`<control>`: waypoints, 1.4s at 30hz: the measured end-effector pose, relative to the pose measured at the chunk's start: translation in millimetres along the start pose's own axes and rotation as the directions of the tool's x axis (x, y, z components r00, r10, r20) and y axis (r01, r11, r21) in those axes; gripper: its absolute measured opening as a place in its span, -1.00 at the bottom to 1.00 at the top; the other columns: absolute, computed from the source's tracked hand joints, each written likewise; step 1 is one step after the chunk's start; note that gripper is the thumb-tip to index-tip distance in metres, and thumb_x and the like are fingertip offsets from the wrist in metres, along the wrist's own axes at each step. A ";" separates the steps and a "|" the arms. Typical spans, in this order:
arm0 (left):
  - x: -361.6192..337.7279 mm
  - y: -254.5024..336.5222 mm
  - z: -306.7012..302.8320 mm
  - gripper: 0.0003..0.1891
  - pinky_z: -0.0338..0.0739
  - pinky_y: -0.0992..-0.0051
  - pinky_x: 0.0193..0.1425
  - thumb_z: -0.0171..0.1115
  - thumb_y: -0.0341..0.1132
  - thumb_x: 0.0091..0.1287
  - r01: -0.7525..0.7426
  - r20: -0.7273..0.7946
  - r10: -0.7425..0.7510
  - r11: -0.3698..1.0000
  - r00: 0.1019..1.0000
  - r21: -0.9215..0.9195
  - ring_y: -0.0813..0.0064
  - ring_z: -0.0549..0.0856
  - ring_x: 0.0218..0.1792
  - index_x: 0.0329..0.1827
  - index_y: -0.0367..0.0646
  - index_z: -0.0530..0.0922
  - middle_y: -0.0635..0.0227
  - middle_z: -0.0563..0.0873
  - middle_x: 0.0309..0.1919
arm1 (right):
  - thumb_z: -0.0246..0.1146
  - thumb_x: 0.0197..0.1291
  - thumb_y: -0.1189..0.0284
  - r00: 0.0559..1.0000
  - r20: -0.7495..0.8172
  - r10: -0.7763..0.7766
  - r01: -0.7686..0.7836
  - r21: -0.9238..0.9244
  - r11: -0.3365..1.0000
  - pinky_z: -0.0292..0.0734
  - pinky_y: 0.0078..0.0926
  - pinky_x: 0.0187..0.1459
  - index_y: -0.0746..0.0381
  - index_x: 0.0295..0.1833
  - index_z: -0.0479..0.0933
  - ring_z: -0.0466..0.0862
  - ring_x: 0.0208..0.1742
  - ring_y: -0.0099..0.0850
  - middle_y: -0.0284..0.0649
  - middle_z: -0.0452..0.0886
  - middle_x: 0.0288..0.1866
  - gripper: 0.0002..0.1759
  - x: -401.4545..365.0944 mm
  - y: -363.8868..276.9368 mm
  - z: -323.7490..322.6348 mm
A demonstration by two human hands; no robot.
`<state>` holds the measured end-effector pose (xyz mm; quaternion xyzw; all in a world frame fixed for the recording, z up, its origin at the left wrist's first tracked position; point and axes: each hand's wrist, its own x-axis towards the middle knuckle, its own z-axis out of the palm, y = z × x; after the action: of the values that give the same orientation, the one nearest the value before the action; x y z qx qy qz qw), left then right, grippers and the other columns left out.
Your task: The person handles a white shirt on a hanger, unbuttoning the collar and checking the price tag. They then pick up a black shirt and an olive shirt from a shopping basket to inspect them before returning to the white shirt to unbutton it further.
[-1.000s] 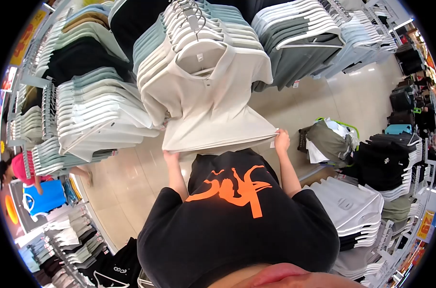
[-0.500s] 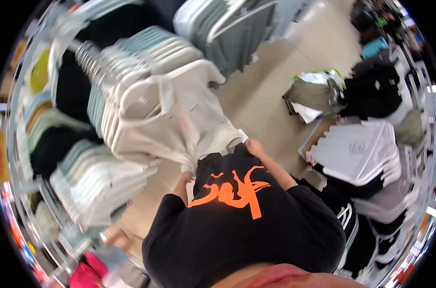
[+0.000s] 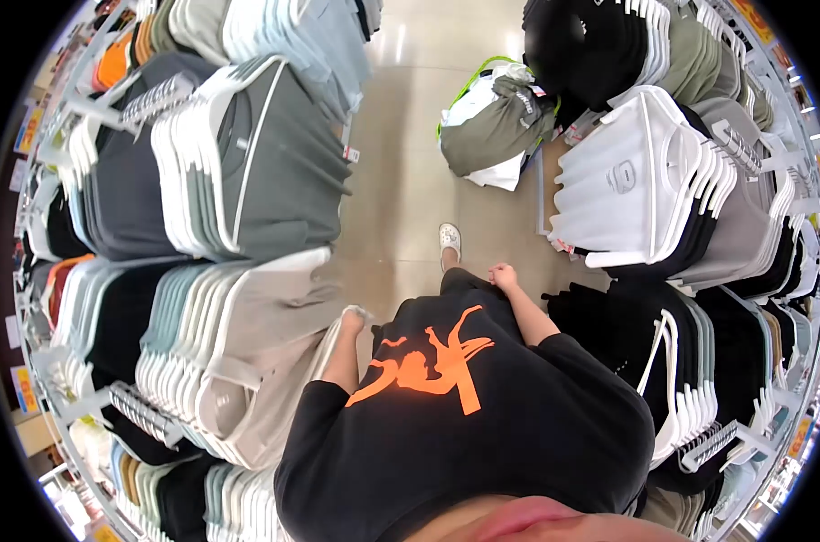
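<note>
At the end of the left rack, my left hand [image 3: 352,318] is closed on the edge of a pale beige shirt [image 3: 279,312]. That shirt hangs at the front of a row of beige and teal garments on white hangers. My right hand [image 3: 503,275] is out over the floor by my right leg, empty, with its fingers loosely curled and not pressed together. Below it is my black shirt with an orange print [image 3: 428,370].
Grey shirts [image 3: 279,163] hang farther up the left rack. White shirts [image 3: 618,176] and black garments [image 3: 590,330] hang on the right. A bag stuffed with clothes [image 3: 496,126] stands in the aisle [image 3: 396,181]. My white shoe [image 3: 449,237] shows ahead.
My right hand has let go of the beige shirt's hem and moved away from it. The beige shirt, stretched across in front of me before, now hangs at the left. The view has turned toward the aisle.
</note>
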<state>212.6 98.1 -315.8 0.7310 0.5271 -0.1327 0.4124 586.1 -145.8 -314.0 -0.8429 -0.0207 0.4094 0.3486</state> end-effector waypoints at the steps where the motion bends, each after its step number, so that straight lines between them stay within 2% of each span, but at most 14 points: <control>1: 13.9 1.5 -3.3 -0.84 0.51 0.34 -0.19 0.11 -0.43 0.01 0.033 -0.033 -0.033 0.999 0.999 -0.012 0.18 0.67 -0.26 -0.37 -0.20 0.62 0.06 0.67 -0.36 | 0.00 0.08 0.49 0.999 0.007 -0.041 0.041 -0.072 0.997 0.46 -0.56 -0.56 0.30 -0.23 0.53 0.56 -0.62 -0.50 -0.23 0.60 -0.50 -0.77 22.1 1.8 -2.1; 2: 26.5 5.2 -4.4 -0.85 0.51 0.34 -0.19 0.11 -0.43 0.01 0.064 -0.067 -0.066 0.998 0.996 -0.028 0.19 0.67 -0.25 -0.37 -0.20 0.62 0.06 0.67 -0.36 | 0.01 0.08 0.48 0.996 0.017 -0.083 0.085 -0.145 0.986 0.46 -0.56 -0.57 0.30 -0.22 0.53 0.56 -0.62 -0.50 -0.23 0.60 -0.50 -0.77 46.1 0.4 -4.4; 3: 26.2 17.8 -9.8 -0.83 0.51 0.33 -0.14 0.13 -0.39 0.03 0.139 -0.052 -0.155 0.964 0.987 -0.228 0.18 0.66 -0.20 -0.33 -0.20 0.62 0.09 0.68 -0.30 | 0.01 0.08 0.47 0.992 0.029 -0.121 0.124 -0.212 0.969 0.45 -0.56 -0.59 0.30 -0.21 0.53 0.56 -0.62 -0.50 -0.24 0.60 -0.50 -0.77 64.3 -3.5 -5.2; 8: 75.4 64.5 8.7 -0.79 0.49 0.31 -0.08 0.12 -0.32 0.06 0.378 -0.065 -0.374 0.923 0.925 0.074 0.15 0.64 -0.15 -0.30 -0.20 0.61 0.07 0.67 -0.26 | 0.03 0.07 0.45 0.984 0.041 -0.172 0.174 -0.056 0.983 0.46 -0.56 -0.58 0.28 -0.20 0.54 0.57 -0.61 -0.50 -0.23 0.60 -0.50 -0.76 88.7 -102.9 -46.8; 15: 160.2 181.2 -0.5 -0.75 0.48 0.28 -0.02 0.10 -0.24 0.09 0.390 -0.090 -0.379 0.896 0.921 0.211 0.11 0.62 -0.11 -0.27 -0.21 0.60 0.05 0.66 -0.22 | 0.04 0.06 0.47 0.980 0.002 -0.199 0.197 -0.171 0.965 0.47 -0.55 -0.53 0.28 -0.20 0.54 0.56 -0.61 -0.49 -0.22 0.61 -0.51 -0.77 153.4 -104.0 -77.8; 19: 207.4 245.7 -25.1 -0.71 0.46 0.26 0.02 0.08 -0.20 0.11 0.186 -0.002 -0.191 0.952 0.982 0.242 0.08 0.61 -0.08 -0.25 -0.21 0.59 0.02 0.65 -0.20 | 0.04 0.06 0.46 0.986 -0.094 -0.140 0.133 -0.075 0.988 0.46 -0.53 -0.56 0.26 -0.20 0.55 0.55 -0.62 -0.49 -0.21 0.59 -0.56 -0.77 159.4 -90.0 -92.5; 22: 242.2 289.0 -45.1 -0.67 0.45 0.22 0.05 0.07 -0.18 0.10 0.001 0.113 -0.031 0.966 0.993 0.258 0.03 0.58 -0.05 -0.21 -0.24 0.55 -0.02 0.63 -0.19 | 0.03 0.07 0.44 0.987 -0.078 0.142 -0.119 0.245 0.962 0.44 -0.50 -0.60 0.25 -0.18 0.54 0.54 -0.64 -0.46 -0.20 0.60 -0.51 -0.75 149.2 -88.4 -107.1; 24: 280.9 316.3 -49.7 -0.64 0.44 0.21 0.07 0.08 -0.19 0.08 -0.085 0.179 0.028 0.944 0.983 0.320 0.01 0.57 -0.02 -0.15 -0.26 0.51 -0.05 0.62 -0.17 | 0.00 0.10 0.42 0.956 -0.122 0.267 -0.221 0.297 0.929 0.43 -0.49 -0.63 0.25 -0.17 0.54 0.54 -0.64 -0.44 -0.19 0.61 -0.48 -0.74 147.7 -78.9 -108.4; 31: 426.5 430.0 -71.6 -0.64 0.46 0.20 0.02 0.07 -0.22 0.10 -0.214 0.295 0.037 0.773 0.955 0.597 -0.04 0.57 -0.06 -0.08 -0.25 0.48 -0.10 0.60 -0.15 | -0.02 0.11 0.37 0.803 -0.088 0.589 -0.497 0.445 0.744 0.45 -0.45 -0.63 0.22 -0.13 0.52 0.56 -0.61 -0.40 -0.15 0.61 -0.37 -0.71 132.0 -101.4 -82.5; 34: 478.4 489.9 -84.4 -0.69 0.47 0.20 0.00 0.04 -0.22 0.15 -0.480 0.473 0.232 0.708 0.850 0.517 0.00 0.58 -0.07 -0.15 -0.24 0.53 -0.06 0.61 -0.17 | 0.02 0.09 0.37 0.779 -0.122 0.615 -0.456 0.563 0.689 0.44 -0.46 -0.63 0.21 -0.13 0.52 0.57 -0.58 -0.42 -0.15 0.60 -0.36 -0.72 146.3 -135.4 -56.0; 36: 523.8 521.4 -78.8 -0.73 0.49 0.25 -0.03 0.05 -0.20 0.17 -0.609 0.591 0.311 0.680 0.744 0.409 0.10 0.63 -0.13 -0.24 -0.18 0.60 0.05 0.66 -0.25 | 0.02 0.07 0.46 0.821 -0.316 0.475 -0.287 0.491 0.822 0.43 -0.57 -0.61 0.21 -0.12 0.52 0.51 -0.59 -0.49 -0.20 0.59 -0.40 -0.74 168.8 -149.0 -29.2; 38: 579.5 541.7 -51.9 -0.71 0.46 0.17 -0.02 0.01 -0.22 0.19 -0.677 0.639 0.306 0.559 0.706 0.479 0.02 0.59 -0.12 -0.19 -0.23 0.54 -0.02 0.63 -0.24 | 0.01 0.13 0.48 0.821 -0.246 0.515 -0.210 0.708 0.674 0.40 -0.66 -0.60 0.20 -0.09 0.50 0.49 -0.55 -0.59 -0.27 0.58 -0.42 -0.76 178.7 -203.4 -30.1; 40: 598.4 585.3 -26.0 -0.70 0.47 0.18 -0.03 0.00 -0.20 0.19 -0.677 0.645 0.270 0.496 0.715 0.544 0.00 0.59 -0.13 -0.17 -0.21 0.55 -0.03 0.63 -0.24 | 0.00 0.15 0.48 0.834 -0.280 0.475 -0.205 0.642 0.739 0.48 -0.65 -0.44 0.19 -0.10 0.51 0.53 -0.49 -0.59 -0.27 0.59 -0.40 -0.76 199.1 -231.6 -20.1; 42: 588.4 632.3 -5.9 -0.64 0.47 0.20 -0.02 0.08 -0.11 0.15 -0.728 0.675 0.355 0.553 0.647 0.406 -0.01 0.60 -0.13 -0.12 -0.17 0.55 -0.04 0.63 -0.22 | 0.02 0.13 0.44 0.859 -0.304 0.411 -0.201 0.538 0.819 0.52 -0.49 -0.29 0.19 -0.10 0.50 0.61 -0.36 -0.40 -0.20 0.61 -0.37 -0.75 216.7 -256.1 -13.0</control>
<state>1008.4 425.7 -389.4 0.8901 0.0493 -0.3578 0.2780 803.3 109.8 -300.1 -0.7849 0.2952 0.2683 0.4742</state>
